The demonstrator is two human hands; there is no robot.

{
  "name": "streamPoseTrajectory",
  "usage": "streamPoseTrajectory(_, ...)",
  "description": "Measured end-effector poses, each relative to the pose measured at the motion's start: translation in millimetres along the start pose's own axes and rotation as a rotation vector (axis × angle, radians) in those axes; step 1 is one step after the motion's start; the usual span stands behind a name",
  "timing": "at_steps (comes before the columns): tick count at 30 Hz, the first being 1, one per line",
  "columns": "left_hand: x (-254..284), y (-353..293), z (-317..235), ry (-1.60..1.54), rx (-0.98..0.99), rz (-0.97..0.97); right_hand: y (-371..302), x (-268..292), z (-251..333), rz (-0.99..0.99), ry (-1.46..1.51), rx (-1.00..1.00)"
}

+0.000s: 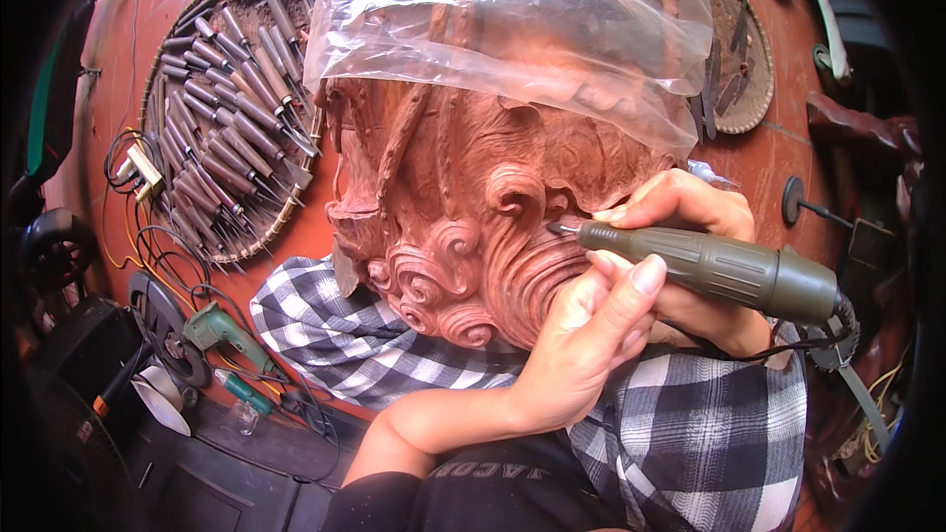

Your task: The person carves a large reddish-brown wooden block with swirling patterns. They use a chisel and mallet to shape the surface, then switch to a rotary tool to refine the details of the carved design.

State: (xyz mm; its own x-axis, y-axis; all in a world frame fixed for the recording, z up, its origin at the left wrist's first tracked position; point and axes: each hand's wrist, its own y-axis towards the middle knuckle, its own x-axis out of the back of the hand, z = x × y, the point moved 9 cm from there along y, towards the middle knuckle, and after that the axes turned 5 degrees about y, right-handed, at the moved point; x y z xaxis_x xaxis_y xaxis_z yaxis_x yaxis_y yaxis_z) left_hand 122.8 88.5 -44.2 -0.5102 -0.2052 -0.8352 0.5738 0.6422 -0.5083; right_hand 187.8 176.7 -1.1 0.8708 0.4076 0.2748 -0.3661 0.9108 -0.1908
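A large reddish-brown wood carving (424, 207) with deep swirls and wavy grooves lies across my lap. My right hand (690, 202) is closed around a dark green handheld rotary grinder (705, 261), its fingers over the far side and its palm beneath. The thin metal bit (564, 230) points left at the grooves beside a large curl. My left hand (601, 320) rests close below the grinder's front, fingers curled and thumb up near its body. What those fingers grip is hidden. Clear plastic sheeting (424, 49) covers the carving's far part.
A round woven basket (251, 252) full of handled chisels (232, 123) stands at the left. Another basket (754, 108) holds blades at the far right. Cables, a green power tool (219, 330) and a white power strip (143, 169) lie left. A checked cloth (700, 414) drapes my lap.
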Motion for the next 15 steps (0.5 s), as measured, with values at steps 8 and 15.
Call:
streamPoseTrajectory(8,-5,-5,8,0.234,0.029,0.132,-21,8,34,-0.104,-0.088,0.492)
streamPoseTrajectory(15,10,-15,6,0.205,0.027,0.074,-16,-7,28,-0.102,-0.07,0.442)
